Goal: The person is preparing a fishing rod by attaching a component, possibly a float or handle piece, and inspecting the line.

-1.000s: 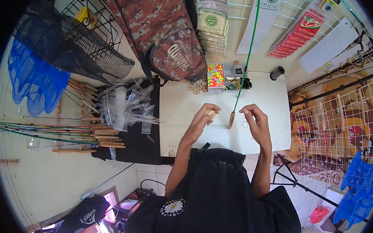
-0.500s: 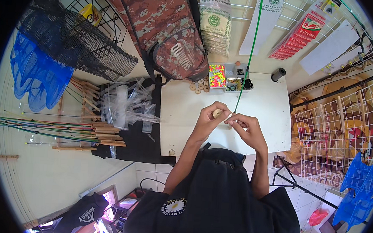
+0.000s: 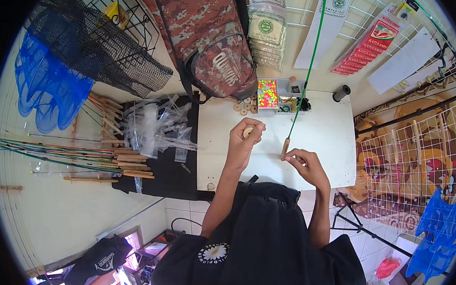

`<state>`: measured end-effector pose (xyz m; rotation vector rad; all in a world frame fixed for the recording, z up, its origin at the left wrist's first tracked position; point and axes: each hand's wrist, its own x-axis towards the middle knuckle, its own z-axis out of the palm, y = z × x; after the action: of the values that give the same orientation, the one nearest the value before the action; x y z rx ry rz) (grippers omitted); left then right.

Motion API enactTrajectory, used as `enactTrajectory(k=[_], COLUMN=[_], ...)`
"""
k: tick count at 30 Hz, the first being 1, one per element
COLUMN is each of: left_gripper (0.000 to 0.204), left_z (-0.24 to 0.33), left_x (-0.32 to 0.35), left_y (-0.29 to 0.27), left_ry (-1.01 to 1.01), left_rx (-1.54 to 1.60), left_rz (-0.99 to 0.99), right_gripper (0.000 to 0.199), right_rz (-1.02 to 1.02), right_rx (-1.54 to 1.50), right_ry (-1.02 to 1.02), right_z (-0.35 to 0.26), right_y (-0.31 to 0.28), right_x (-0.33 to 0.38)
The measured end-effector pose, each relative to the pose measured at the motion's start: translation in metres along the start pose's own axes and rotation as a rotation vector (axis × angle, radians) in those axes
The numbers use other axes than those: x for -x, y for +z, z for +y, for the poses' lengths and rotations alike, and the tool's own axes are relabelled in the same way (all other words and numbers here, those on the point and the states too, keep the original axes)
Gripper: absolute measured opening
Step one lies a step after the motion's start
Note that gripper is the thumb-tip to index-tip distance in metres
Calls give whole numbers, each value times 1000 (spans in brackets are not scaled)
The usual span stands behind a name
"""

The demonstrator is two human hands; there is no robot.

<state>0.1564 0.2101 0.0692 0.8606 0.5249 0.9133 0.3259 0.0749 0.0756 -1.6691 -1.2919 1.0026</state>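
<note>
Pale spool (image 3: 248,133) above worktop (image 3: 221,165), left of centre, left grip (image 3: 243,145) closed round it. Wooden handle (image 3: 286,145) of green rod (image 3: 313,48) right of centre; right grip (image 3: 307,166) has fingertips at its lower end, cannot tell whether pinching. Bead box (image 3: 267,112) at back edge. Beyond: camouflage bag (image 3: 213,37), white lettering; red printed packets (image 3: 370,47).

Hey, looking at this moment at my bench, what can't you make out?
- Pale round piece: partly covered by the fingers of the left hand, head view.
- Green rod: its far end is cut off by the head view's top edge.
- Right hand: whatever its fingertips may pinch beside the wooden handle is too small to tell, head view.
- Tray: its small dark contents are too small to identify, head view.
</note>
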Motion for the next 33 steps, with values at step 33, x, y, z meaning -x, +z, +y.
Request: enactTrajectory(k=[33], left_gripper=[22], left_z=[-3], left_x=[13], left_y=[12], left_ry=[265], left_rx=[-826], left_rz=[-148], right_gripper=[10], right_rz=[422], right_rx=[-724], right_ry=[-28], right_z=[-23], right_y=[32], right_x=[-33])
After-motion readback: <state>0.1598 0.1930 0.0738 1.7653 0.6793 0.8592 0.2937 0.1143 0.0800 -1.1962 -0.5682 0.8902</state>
